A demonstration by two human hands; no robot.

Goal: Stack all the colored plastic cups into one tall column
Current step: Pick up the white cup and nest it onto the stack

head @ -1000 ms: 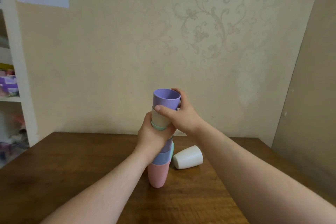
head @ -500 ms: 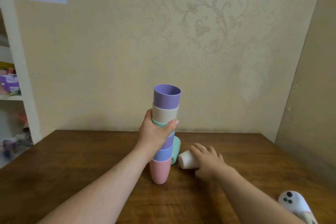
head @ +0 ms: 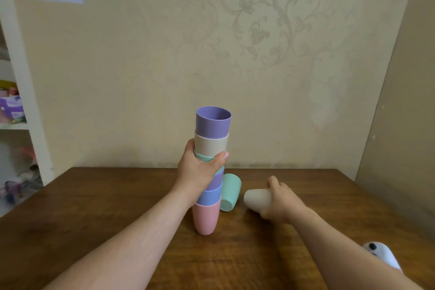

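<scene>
We saw the left hand [head: 200,172] hide the middle of the cup column [head: 210,169]; right of it, the right hand [head: 281,202] covered the cream cup's [head: 255,199] mouth, and the frame's edge cut a white object [head: 381,255].

Left hand [head: 200,172]: fingers wrapped round the middle of the cup stack [head: 211,160], thumb across its front, forearm bare, reaching forward.
Right hand [head: 281,202]: low over the desk [head: 94,207], closed on the cream cup [head: 256,199] lying sideways.
</scene>
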